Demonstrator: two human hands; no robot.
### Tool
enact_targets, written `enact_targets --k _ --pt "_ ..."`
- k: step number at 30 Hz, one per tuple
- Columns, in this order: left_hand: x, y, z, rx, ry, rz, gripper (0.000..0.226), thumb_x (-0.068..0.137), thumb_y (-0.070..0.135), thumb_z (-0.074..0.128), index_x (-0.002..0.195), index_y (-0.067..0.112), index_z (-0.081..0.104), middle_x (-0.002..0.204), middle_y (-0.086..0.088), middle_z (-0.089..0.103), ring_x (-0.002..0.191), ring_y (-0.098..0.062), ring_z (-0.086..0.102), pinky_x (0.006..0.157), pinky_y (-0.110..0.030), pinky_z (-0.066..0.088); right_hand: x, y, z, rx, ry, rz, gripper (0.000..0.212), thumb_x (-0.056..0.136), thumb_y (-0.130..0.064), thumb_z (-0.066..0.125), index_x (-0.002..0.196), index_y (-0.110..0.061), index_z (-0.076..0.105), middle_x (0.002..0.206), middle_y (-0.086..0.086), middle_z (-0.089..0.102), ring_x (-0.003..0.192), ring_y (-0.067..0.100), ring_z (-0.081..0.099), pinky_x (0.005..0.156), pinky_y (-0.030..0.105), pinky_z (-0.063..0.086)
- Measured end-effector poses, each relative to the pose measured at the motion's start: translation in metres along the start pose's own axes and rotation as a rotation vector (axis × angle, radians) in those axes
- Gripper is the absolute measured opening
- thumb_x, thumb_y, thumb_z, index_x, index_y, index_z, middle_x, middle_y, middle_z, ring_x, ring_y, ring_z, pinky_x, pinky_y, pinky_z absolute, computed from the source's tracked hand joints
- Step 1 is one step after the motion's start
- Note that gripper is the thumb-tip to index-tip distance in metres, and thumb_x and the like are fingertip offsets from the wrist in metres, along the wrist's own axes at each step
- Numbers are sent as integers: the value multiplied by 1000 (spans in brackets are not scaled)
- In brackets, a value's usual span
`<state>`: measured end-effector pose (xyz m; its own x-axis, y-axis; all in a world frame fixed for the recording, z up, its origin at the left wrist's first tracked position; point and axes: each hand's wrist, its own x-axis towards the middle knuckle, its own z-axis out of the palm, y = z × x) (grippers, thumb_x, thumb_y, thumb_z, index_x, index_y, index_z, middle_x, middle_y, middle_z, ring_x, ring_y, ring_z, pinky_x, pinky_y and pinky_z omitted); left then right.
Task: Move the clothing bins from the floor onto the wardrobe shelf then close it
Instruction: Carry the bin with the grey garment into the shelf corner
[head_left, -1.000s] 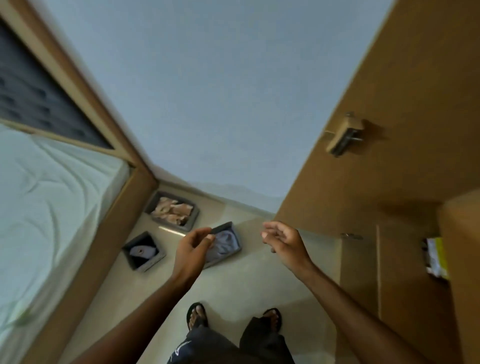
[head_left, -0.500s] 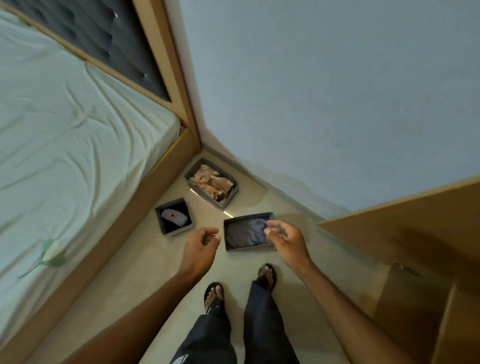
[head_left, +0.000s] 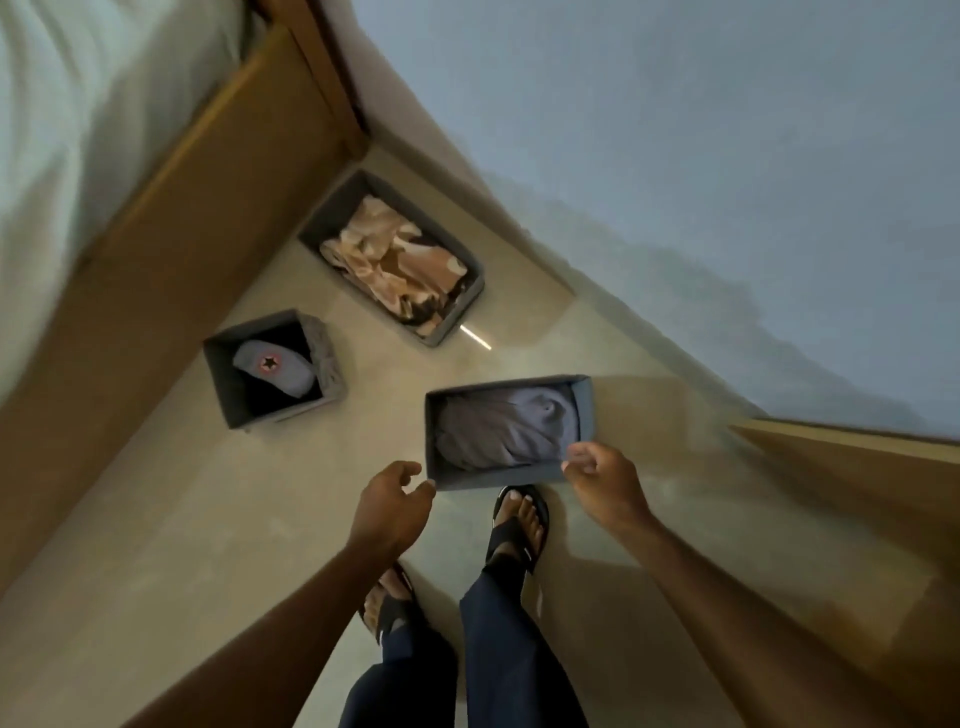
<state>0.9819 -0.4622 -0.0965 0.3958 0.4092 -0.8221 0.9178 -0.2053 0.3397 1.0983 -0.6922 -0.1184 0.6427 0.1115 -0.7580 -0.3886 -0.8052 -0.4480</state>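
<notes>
Three grey fabric bins stand on the beige floor. The nearest bin (head_left: 586, 410) holds folded grey-blue cloth and lies just beyond my feet. My left hand (head_left: 390, 506) hovers at its near left corner, fingers apart and empty. Over its near right corner is my right hand (head_left: 605, 480), fingers loosely curled, holding nothing. A small square bin (head_left: 328, 364) with a grey cap sits to the left by the bed frame. At the back near the wall, a long bin (head_left: 467, 301) carries tan clothing. The wardrobe door (head_left: 852, 467) edges in at the right.
A bed (head_left: 67, 130) with a pale sheet and a wooden frame (head_left: 171, 249) runs along the left. The pale blue wall (head_left: 675, 156) fills the upper right. My feet in black sandals (head_left: 517, 525) stand on the floor just short of the nearest bin.
The view has tilted down from the wardrobe to the floor. Both hands have lowered toward the nearest bin and now flank its near corners. The bins have not moved.
</notes>
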Motion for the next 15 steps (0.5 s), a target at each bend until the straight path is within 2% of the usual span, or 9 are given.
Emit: enact_targets --k 3,4,5,7,8,10,12,15 --pt "64 -20 38 75 -19 -12 46 89 32 63 129 12 58 135 -11 56 120 -29 55 95 -34 44 64 44 19 -129 33 -32 4 81 -31 60 79 -27 60 83 6 54 74 22 47 70 29 38" --pt "83 -25 49 106 -34 2 48 87 34 64 128 12 58 133 -12 56 119 -31 55 96 -37 46 81 56 24 -196 53 -38 5 80 -29 61 76 -26 58 85 10 52 77 26 46 69 32 39" --pt "99 -29 56 146 -51 12 51 84 37 64 127 12 58 131 -13 57 116 -32 56 96 -40 48 92 62 26 -242 77 -31 7 81 -26 63 85 -21 61 97 14 52 88 32 48 73 37 43" --pt "126 -33 69 185 -86 23 59 76 44 63 126 15 57 126 -13 57 109 -33 58 90 -42 51 110 68 31 -300 64 23 33 84 -23 66 113 -10 58 126 20 47 114 40 46 86 44 46" --pt "136 -34 74 182 -96 24 62 73 46 62 127 15 56 125 -12 58 106 -31 59 86 -41 51 117 68 32 -285 35 43 38 86 -22 65 119 -5 55 128 22 48 117 42 47 90 46 46" --pt "150 -29 83 151 -109 7 58 78 41 66 127 12 55 123 -11 60 101 -27 59 79 -36 48 128 70 34 -255 -32 62 36 89 -18 61 118 4 54 121 26 55 110 42 53 89 49 48" --pt "155 -28 89 139 -89 -16 52 83 34 66 128 11 55 127 -13 61 106 -32 59 82 -37 48 131 72 32 -256 -33 49 32 91 -15 58 114 7 56 117 28 60 104 42 57 88 50 49" --pt "139 -22 84 144 -84 -9 53 83 35 67 129 14 53 131 -14 59 113 -34 56 84 -34 46 113 67 21 -255 -61 36 41 94 -16 54 129 4 52 131 25 56 119 41 53 99 50 46"
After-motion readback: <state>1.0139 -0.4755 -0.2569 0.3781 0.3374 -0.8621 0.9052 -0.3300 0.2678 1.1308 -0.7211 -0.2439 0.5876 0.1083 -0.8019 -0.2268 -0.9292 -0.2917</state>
